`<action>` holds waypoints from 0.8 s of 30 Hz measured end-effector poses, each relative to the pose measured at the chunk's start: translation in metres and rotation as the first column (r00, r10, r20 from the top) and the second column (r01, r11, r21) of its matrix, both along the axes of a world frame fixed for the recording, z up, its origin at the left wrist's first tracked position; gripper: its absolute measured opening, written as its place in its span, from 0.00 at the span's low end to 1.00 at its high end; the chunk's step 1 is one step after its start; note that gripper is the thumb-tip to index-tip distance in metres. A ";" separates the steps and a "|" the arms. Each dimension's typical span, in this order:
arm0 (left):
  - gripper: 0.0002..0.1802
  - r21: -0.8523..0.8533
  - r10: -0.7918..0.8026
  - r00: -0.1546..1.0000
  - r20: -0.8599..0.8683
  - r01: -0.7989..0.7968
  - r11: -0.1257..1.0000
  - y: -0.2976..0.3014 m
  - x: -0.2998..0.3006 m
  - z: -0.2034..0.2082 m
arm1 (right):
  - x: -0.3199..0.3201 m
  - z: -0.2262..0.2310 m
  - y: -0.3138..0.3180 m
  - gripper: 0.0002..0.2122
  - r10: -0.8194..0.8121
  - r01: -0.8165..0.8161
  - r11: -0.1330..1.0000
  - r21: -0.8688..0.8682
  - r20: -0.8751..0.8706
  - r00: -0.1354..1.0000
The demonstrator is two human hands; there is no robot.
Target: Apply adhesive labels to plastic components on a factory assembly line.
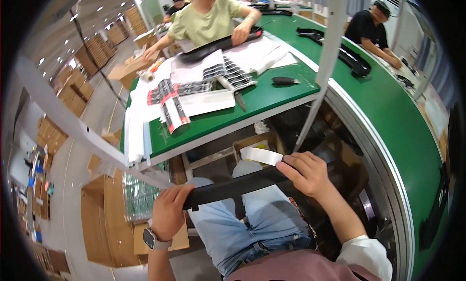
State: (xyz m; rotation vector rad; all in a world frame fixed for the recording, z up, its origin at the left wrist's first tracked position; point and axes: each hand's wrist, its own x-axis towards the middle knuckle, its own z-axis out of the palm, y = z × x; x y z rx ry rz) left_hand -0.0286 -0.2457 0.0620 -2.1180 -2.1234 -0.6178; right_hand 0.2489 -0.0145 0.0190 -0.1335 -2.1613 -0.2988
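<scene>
Two hands hold one long black bar (238,185) across the person's lap, above the blue jeans (257,223). The left hand (170,210), with a watch (150,239) on its wrist, is closed around the bar's left end, fingers curled over the top edge and clamped on it. The right hand (308,174) grips the right part of the bar, fingers wrapped down over it, and its fingertips also pinch a white strip (261,156) of paper or tape that sticks out to the left just above the bar. The bar lies nearly level, tilted slightly up toward the right, below the near edge of the green table (272,99). On that table lie white sheets (208,102), striped black, white and red packets (172,111), a dark pen-like tool (238,96) and a small black piece (285,80). A white post (325,53) rises from the table's right edge. Across the table a person in a pale green shirt (206,21) leans over with a hand on another long black bar (218,44). To the right a green belt (398,111) curves past, carrying more black parts (354,60), and a person in a black shirt (369,29) works beside it. Brown cardboard boxes (104,223) stand on the floor at the left, and more are stacked farther back.
</scene>
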 end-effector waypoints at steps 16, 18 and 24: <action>0.10 0.037 0.479 0.848 0.227 -0.499 0.866 -0.022 0.014 -0.092 | -0.041 -0.065 -0.017 0.46 0.465 -0.207 0.606 -0.768 0.131 0.875; 0.11 0.024 0.441 0.777 0.449 -0.504 0.863 -0.022 0.007 -0.091 | -0.058 -0.059 -0.038 0.50 0.563 -0.328 0.384 -0.863 -0.063 0.824; 0.13 -0.044 0.344 0.530 0.775 -0.498 0.866 -0.052 -0.026 -0.109 | -0.125 -0.021 -0.090 0.40 0.787 -0.272 0.275 -0.922 0.053 0.614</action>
